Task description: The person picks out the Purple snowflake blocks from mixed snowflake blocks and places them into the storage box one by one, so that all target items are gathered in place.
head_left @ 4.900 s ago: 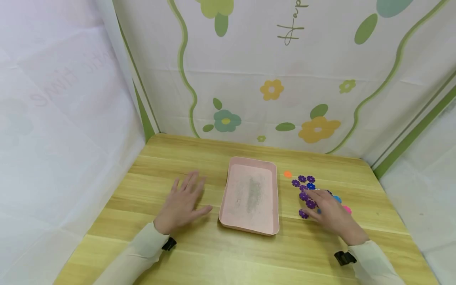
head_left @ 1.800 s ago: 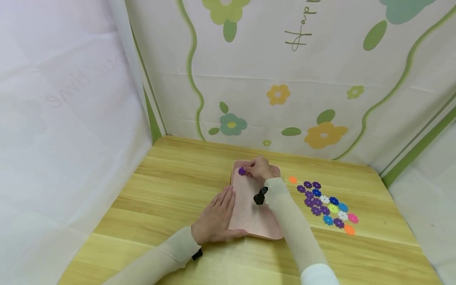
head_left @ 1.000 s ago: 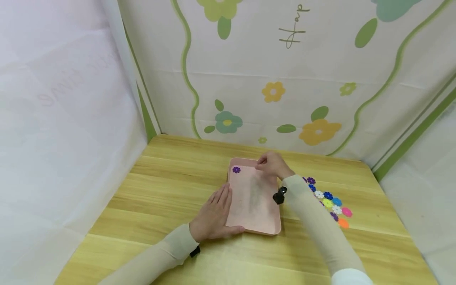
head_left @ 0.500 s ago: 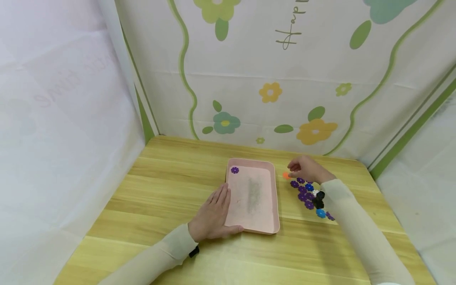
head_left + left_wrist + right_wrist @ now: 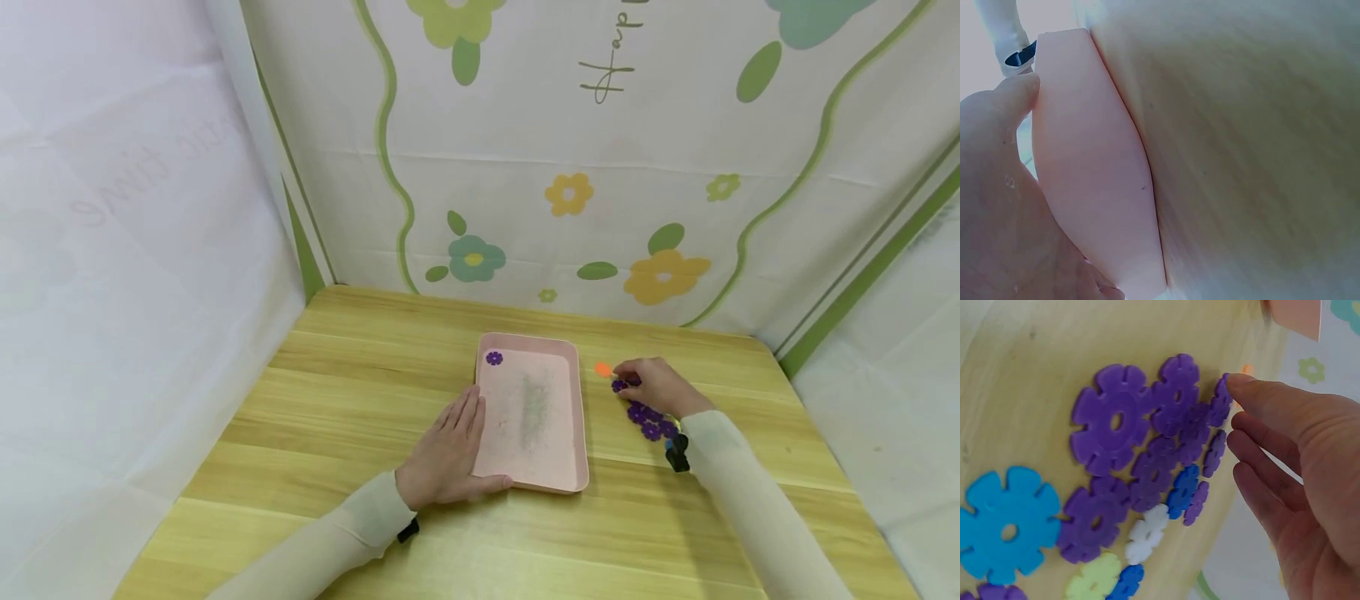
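The right hand (image 5: 660,387) pinches 1 purple flower disc (image 5: 1220,400) at the far edge of the disc cluster (image 5: 1141,469), right of the pink tray (image 5: 577,417). The left hand (image 5: 448,450) lies flat, fingers straight, against the tray's left rim.

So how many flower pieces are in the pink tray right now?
1. A single purple flower piece lies in the far left corner of the pink tray; the left hand on its near left edge could hide another.

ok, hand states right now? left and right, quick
Left hand: open, fingers flat along the pink tray, holding nothing.
Right hand: fingertip touching a purple flower disc; whether it has a grip cannot be told.
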A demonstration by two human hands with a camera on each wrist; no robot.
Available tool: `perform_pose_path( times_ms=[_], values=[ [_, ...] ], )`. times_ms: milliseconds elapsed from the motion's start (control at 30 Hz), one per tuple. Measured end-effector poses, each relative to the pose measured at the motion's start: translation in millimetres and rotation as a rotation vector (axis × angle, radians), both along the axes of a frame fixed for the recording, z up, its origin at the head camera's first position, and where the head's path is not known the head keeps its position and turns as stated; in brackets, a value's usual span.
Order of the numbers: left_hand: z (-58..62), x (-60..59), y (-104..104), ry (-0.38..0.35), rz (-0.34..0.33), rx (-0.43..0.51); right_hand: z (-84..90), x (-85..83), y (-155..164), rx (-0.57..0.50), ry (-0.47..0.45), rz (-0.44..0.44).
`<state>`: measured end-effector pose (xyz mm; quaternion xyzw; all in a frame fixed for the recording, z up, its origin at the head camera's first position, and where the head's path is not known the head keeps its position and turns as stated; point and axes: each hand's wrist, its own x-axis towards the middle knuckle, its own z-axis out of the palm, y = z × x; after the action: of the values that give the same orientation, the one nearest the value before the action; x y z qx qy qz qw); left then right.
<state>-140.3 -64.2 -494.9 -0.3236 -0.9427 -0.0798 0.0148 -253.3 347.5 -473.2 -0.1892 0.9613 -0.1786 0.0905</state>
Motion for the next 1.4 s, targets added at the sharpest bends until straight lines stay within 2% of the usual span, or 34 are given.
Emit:
perform_pose_path(
  times_ms=[300,567,800,933,1100,1233,1400],
  values=[
    [8.8,1.8,2,-0.04,0.001,-0.021,-7.0,-2.2,6,-0.015,-0.001,-0.04],
    [7.0,1.8,3,-0.063,0.006,-0.036,-6.5,-6.4,6,-0.055,-0.028,-0.047],
    [6.8,2.1,2,-0.041,0.005,-0.031,11.2,-6.3,7,-0.059,-0.107,-0.026],
    [6.9,2.1,0,-0.028,0.0,-0.017,24.0,-4.9,9,-0.05,-0.169,-0.05],
    [8.1,2.5,-1,-0.038,0.006,-0.021,38.4,-4.5,6,-0.105,-0.197,-0.069],
    [8.3,2.2,0,-0.047,0.011,-0.032,47.5,-6.9,-6,-0.147,-0.201,-0.074],
    [6.4,1.1,1,-0.036,-0.003,-0.02,59.2,-10.5,-32,-0.135,-0.206,-0.088]
  ],
)
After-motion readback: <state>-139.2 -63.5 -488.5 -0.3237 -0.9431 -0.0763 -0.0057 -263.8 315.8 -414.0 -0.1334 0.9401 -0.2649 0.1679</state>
